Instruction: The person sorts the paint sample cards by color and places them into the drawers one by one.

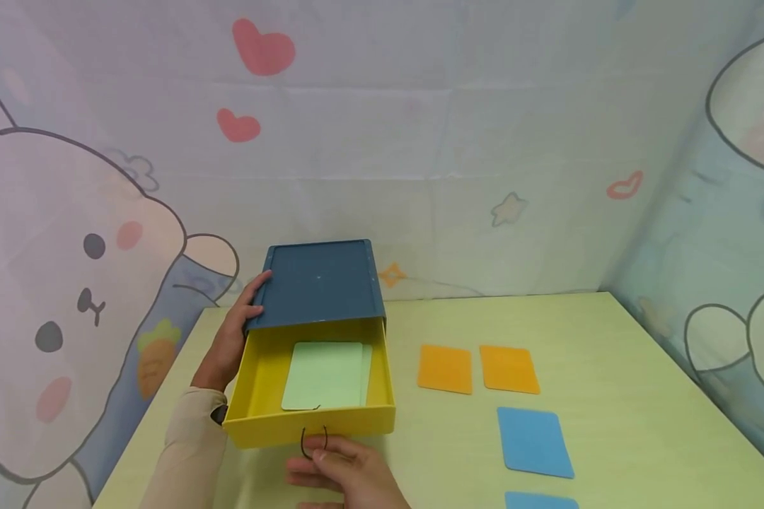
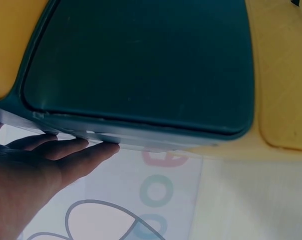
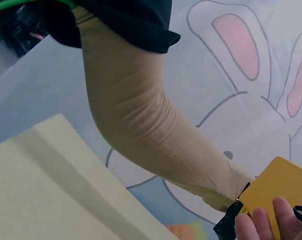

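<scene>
A blue box cover (image 1: 321, 283) stands at the table's left, with its yellow drawer (image 1: 310, 425) pulled out toward me. Inside the drawer lie pale green square cards (image 1: 323, 375), overlapping at the right. My left hand (image 1: 231, 336) rests against the cover's left side; in the left wrist view its fingers (image 2: 85, 160) are fairly straight along that side. At the drawer's front, my right hand (image 1: 356, 470) pinches a black cord loop (image 1: 303, 444) between thumb and forefinger, the other fingers spread below.
Two orange cards (image 1: 446, 369) lie on the pale yellow table (image 1: 446, 452) right of the drawer. Nearer me are two blue cards (image 1: 535, 442), one cut off by the frame's edge. A cartoon-printed curtain (image 1: 407, 141) hangs behind and at both sides.
</scene>
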Motion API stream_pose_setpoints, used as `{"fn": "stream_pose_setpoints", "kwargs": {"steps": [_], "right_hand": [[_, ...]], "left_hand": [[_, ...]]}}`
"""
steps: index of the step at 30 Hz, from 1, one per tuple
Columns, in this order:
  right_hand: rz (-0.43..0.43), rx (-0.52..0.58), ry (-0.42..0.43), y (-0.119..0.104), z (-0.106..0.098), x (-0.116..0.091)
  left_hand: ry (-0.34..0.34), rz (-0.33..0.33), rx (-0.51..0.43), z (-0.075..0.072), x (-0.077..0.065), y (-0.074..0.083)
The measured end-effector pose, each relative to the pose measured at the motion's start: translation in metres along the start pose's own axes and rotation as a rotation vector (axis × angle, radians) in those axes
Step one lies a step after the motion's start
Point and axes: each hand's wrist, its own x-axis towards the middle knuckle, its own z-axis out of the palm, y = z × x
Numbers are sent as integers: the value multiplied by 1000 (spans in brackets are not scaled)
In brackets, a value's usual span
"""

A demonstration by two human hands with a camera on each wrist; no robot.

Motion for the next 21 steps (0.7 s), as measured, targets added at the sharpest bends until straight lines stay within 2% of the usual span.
{"fn": "stream_pose_setpoints", "kwargs": {"steps": [3, 8, 21], "right_hand": [[-17, 12, 50, -3, 4, -1], [-29, 15, 78, -8, 8, -5], [-74, 22, 21, -24, 7, -1]], "left_hand": [[-2, -2, -2, 0, 0, 0], [-3, -12, -8, 0, 0, 1], [-17, -51, -18, 0, -3, 3]]}}
